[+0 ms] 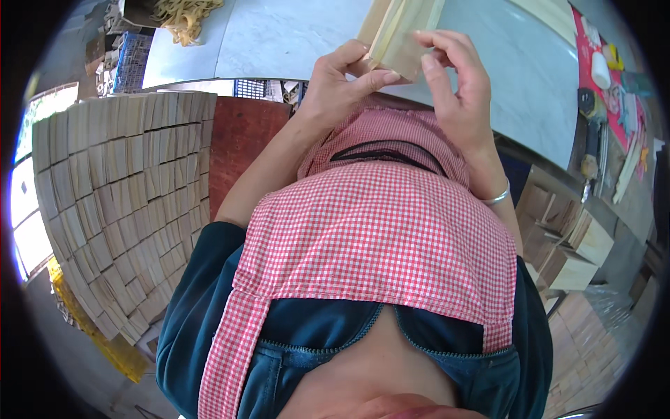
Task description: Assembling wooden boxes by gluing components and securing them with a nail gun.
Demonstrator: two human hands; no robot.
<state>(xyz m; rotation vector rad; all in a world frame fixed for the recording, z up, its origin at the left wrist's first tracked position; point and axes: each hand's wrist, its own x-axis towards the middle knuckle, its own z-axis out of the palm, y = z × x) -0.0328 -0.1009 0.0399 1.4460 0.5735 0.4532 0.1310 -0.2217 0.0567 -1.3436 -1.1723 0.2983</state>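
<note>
At the near edge of the pale marbled table, a light wooden box-like piece point(398, 42) with long, narrow sides points away from me. My left hand point(345, 80) grips its near end, thumb on the near edge and fingers curled round the left side. Beside its right side hovers my right hand point(460, 80), with index finger and thumb bent toward the wood and a gap between them. Its fingertips are close to the piece; whether they touch it I cannot tell. The near corner of the wood is slightly blurred.
The marbled table point(279, 42) spans the front. Stacked wooden pieces point(125, 188) rise at my left beside a reddish board point(244, 146). Wood shavings point(185, 17) lie at far left, near a blue crate point(132, 59). Right: a white bottle point(600, 70), tools and wooden boxes point(569, 269).
</note>
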